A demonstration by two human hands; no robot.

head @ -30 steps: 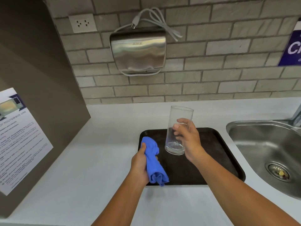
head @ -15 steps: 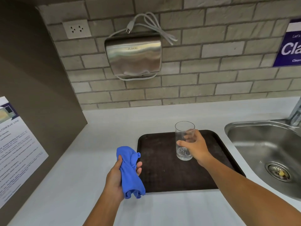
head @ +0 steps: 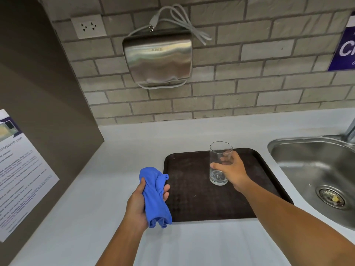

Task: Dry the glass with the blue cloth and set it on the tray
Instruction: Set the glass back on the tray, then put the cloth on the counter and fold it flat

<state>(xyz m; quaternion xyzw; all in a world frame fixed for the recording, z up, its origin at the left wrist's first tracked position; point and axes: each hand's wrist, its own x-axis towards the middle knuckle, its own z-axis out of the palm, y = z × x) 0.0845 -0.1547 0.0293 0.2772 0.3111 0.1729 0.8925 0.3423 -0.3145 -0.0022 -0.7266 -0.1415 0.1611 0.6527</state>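
Note:
A clear drinking glass (head: pixel 218 160) stands upright on the dark brown tray (head: pixel 194 200), toward its far middle. My right hand (head: pixel 231 170) is wrapped around the glass from the right, thumb in front and fingers behind it. My left hand (head: pixel 139 202) grips the bunched blue cloth (head: pixel 154 196) over the white counter, just left of the tray's left edge, and the cloth hangs down past my palm.
A steel sink (head: pixel 315 169) with a drain lies right of the tray. On the brick wall behind hang a steel hand dryer (head: pixel 157 58) and a socket (head: pixel 88 26). A brown side panel with a paper notice (head: pixel 17 169) closes off the left.
My right hand lowered the glass from above the tray down onto it. My left hand carried the cloth away from the glass, leftward off the tray.

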